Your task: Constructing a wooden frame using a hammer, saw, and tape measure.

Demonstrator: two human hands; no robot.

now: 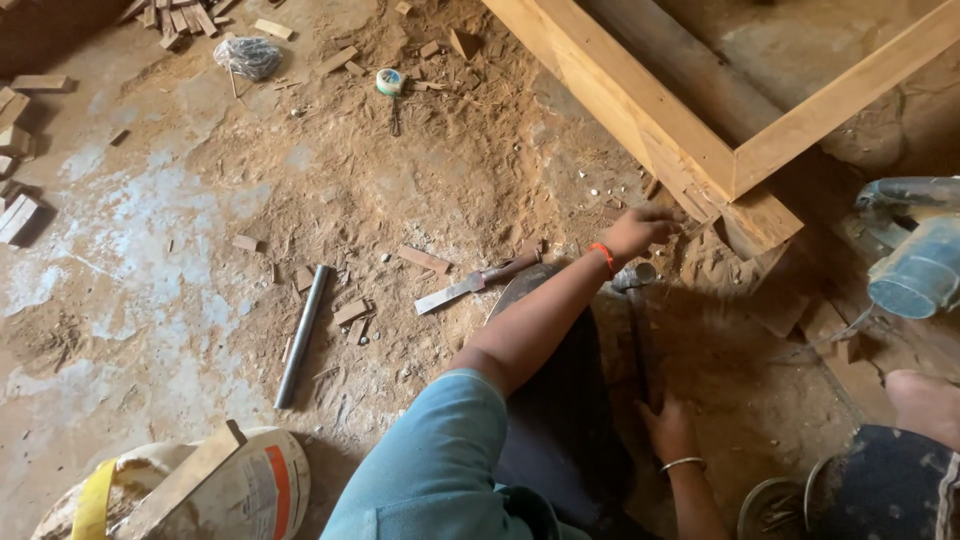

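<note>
My left hand, an orange band on its wrist, reaches out to the low corner of a big wooden frame. Its fingers are pinched on a small thin nail-like piece held against the wood. My right hand, with a metal bangle, grips the lower end of a dark hammer handle. The hammer points away from me, and its metal head hangs just below my left wrist, close to the frame corner. Sawdust covers the floor around the corner.
A flat chisel and a metal pipe lie on the dusty floor to the left. A white sack with a plank in it stands at the bottom left. A blue power tool sits right. Wood offcuts are scattered about.
</note>
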